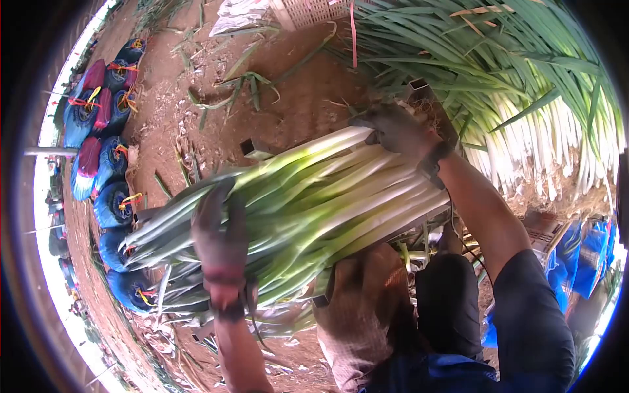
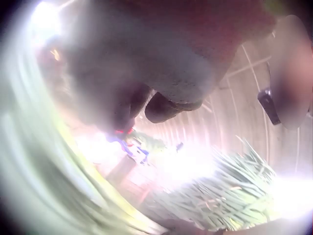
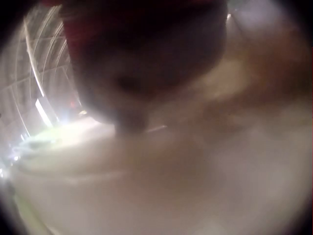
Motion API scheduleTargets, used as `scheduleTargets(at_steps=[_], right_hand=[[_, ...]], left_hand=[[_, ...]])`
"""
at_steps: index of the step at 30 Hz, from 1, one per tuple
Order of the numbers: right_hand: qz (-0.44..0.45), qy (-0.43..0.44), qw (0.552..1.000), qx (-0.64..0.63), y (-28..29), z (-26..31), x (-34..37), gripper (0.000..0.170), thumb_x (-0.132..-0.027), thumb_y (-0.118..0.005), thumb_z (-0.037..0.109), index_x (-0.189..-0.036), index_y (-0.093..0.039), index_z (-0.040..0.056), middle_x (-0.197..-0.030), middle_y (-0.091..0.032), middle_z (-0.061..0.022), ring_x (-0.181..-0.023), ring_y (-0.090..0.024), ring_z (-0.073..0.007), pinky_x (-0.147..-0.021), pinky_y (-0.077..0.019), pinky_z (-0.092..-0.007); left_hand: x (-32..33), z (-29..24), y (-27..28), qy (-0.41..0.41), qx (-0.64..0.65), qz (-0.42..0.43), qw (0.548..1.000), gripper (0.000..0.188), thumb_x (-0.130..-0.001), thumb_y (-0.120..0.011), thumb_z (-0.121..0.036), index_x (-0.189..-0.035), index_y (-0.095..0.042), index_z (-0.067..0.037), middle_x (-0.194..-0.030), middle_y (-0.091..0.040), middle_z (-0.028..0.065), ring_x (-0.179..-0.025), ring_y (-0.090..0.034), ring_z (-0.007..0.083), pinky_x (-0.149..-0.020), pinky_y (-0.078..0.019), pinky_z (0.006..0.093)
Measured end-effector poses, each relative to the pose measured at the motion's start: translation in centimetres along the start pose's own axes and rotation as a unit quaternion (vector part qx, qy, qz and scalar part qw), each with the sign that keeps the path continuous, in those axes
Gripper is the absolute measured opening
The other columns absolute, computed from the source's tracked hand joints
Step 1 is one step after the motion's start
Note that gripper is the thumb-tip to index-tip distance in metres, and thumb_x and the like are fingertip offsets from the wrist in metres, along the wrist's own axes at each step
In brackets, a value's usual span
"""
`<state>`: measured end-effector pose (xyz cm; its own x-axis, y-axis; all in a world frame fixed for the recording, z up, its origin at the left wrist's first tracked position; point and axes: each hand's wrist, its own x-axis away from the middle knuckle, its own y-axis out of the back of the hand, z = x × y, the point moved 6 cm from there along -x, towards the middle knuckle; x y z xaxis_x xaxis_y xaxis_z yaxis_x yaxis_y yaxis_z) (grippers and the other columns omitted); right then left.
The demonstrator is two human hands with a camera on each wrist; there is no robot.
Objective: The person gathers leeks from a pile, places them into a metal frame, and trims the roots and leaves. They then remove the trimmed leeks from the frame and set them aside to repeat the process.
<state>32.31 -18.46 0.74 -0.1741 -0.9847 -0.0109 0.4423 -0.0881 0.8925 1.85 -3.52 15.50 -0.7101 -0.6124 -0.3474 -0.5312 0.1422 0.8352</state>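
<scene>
Several blue bags (image 1: pixel 105 204) stood beyond the green-onion bundle (image 1: pixel 308 206), a green-onion heap (image 1: pixel 544 124) rose at upper right, left hand (image 1: pixel 221 239) lay blurred across leaves, fingers outstretched, right hand (image 1: pixel 401 131) covered white ends, grip unclear, wrist views showed a ribbed roof (image 2: pixel 239 117) more plainly.

The long onions (image 1: pixel 308 203) grade from deep green through yellow-green to white, the soil (image 1: pixel 160 85) is reddish brown, the thin strip (image 1: pixel 353 39) pink, the bundles (image 1: pixel 109 167) blue and maroon

Lettering: we find none readable in the head view, on bags, crates or clothing. Both wrist views too blurred or glared for us to read anything.
</scene>
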Motion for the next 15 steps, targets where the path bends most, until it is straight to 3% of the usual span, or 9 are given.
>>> scheduleTargets(at_steps=[2, 5, 7, 9, 10, 11, 12, 14, 15], right_hand=[[-0.006, -0.012, 1.0, -0.023, -0.6, -0.8, 0.0, 0.053, -0.083, -0.074, 0.02, -0.135, -0.062, 0.0165, -0.128, -0.064, -0.016, -0.12, -0.058, -0.0347, -0.103, -0.0451, -0.0446], [0.021, -0.07, 0.992, -0.106, -2.2, -2.2, 0.1, 0.053, -0.083, -0.073, 0.019, -0.135, -0.062, 0.0164, -0.13, -0.063, -0.0164, -0.121, -0.058, -0.0357, -0.105, -0.0449, -0.044], [0.005, -0.052, 0.988, -0.147, -3.0, -2.2, 0.1, 0.046, -0.086, -0.068, 0.019, -0.132, -0.064, 0.0151, -0.127, -0.065, -0.0162, -0.116, -0.061, -0.0348, -0.102, -0.047, -0.0429], [-0.053, 0.003, 0.985, -0.166, -3.3, -2.2, 1.1, 0.041, -0.089, -0.062, 0.021, -0.129, -0.066, 0.0132, -0.124, -0.066, -0.0156, -0.112, -0.064, -0.033, -0.098, -0.0498, -0.0421], [0.032, -0.063, 0.997, -0.025, -5.1, -3.0, 0.2, 0.035, -0.088, -0.059, 0.022, -0.12, -0.069, 0.0109, -0.117, -0.069, -0.015, -0.106, -0.067, -0.032, -0.093, -0.0517, -0.0424], [0.119, -0.122, 0.979, 0.113, -5.7, -4.3, -1.3, 0.032, -0.087, -0.056, 0.022, -0.11, -0.073, 0.0085, -0.11, -0.072, -0.0144, -0.099, -0.069, -0.0309, -0.088, -0.0536, -0.0428], [0.055, -0.101, 0.993, 0.037, -3.7, -3.1, -0.7, 0.029, -0.086, -0.057, 0.022, -0.104, -0.075, 0.0102, -0.106, -0.073, -0.0154, -0.1, -0.069, -0.0323, -0.088, -0.0536, -0.0429], [0.043, -0.088, 0.993, 0.068, -1.5, -1.6, -0.3, 0.03, -0.086, -0.058, 0.023, -0.108, -0.074, 0.0113, -0.109, -0.072, -0.0145, -0.102, -0.068, -0.0338, -0.088, -0.0538, -0.044], [0.001, -0.111, 0.994, 0.023, 0.8, -0.3, 0.9, 0.03, -0.089, -0.058, 0.024, -0.114, -0.072, 0.0129, -0.111, -0.071, -0.0134, -0.105, -0.067, -0.033, -0.091, -0.0524, -0.0442]], left_hand=[[-2.3, 2.7, -5.8, -0.047, -0.112, 0.047, 0.991, 0.025, -0.093, -0.064, -0.021, -0.114, -0.069, -0.008, -0.112, -0.069, 0.013, -0.11, -0.062, 0.031, -0.102, -0.0432, 0.0429], [-1.5, 4.3, -9.8, -0.032, -0.248, 0.147, 0.957, 0.032, -0.098, -0.056, -0.024, -0.123, -0.065, -0.005, -0.114, -0.07, 0.0133, -0.108, -0.064, 0.0308, -0.099, -0.0474, 0.0442], [-0.5, 7.2, -11.7, -0.028, -0.314, 0.235, 0.919, 0.036, -0.1, -0.049, -0.026, -0.128, -0.062, -0.006, -0.121, -0.067, 0.0143, -0.116, -0.06, 0.0324, -0.104, -0.0432, 0.0456], [1.0, 13.3, -13.8, -0.074, -0.327, 0.288, 0.897, 0.039, -0.102, -0.044, -0.027, -0.13, -0.06, -0.006, -0.126, -0.065, 0.0157, -0.121, -0.057, 0.0342, -0.106, -0.0406, 0.0463], [0.9, 14.4, -15.5, -0.091, -0.277, 0.273, 0.917, 0.038, -0.102, -0.045, -0.027, -0.128, -0.061, -0.006, -0.124, -0.065, 0.0156, -0.12, -0.057, 0.0344, -0.105, -0.0405, 0.0462], [0.5, 14.6, -16.8, -0.109, -0.227, 0.259, 0.932, 0.036, -0.101, -0.045, -0.026, -0.127, -0.062, -0.006, -0.123, -0.065, 0.0154, -0.118, -0.057, 0.0346, -0.104, -0.0404, 0.0461], [-0.7, 12.8, -15.3, -0.081, -0.16, 0.231, 0.956, 0.033, -0.101, -0.048, -0.026, -0.123, -0.063, -0.007, -0.119, -0.065, 0.0141, -0.114, -0.058, 0.034, -0.101, -0.0408, 0.0458], [-0.7, 12.2, -14.6, -0.061, -0.163, 0.237, 0.956, 0.033, -0.101, -0.047, -0.022, -0.124, -0.063, -0.004, -0.121, -0.065, 0.0169, -0.117, -0.057, 0.034, -0.101, -0.0412, 0.0447], [-0.7, 12.5, -14.5, -0.075, -0.163, 0.242, 0.954, 0.033, -0.101, -0.047, -0.021, -0.124, -0.063, -0.003, -0.121, -0.065, 0.0173, -0.117, -0.057, 0.034, -0.101, -0.0411, 0.0447]])
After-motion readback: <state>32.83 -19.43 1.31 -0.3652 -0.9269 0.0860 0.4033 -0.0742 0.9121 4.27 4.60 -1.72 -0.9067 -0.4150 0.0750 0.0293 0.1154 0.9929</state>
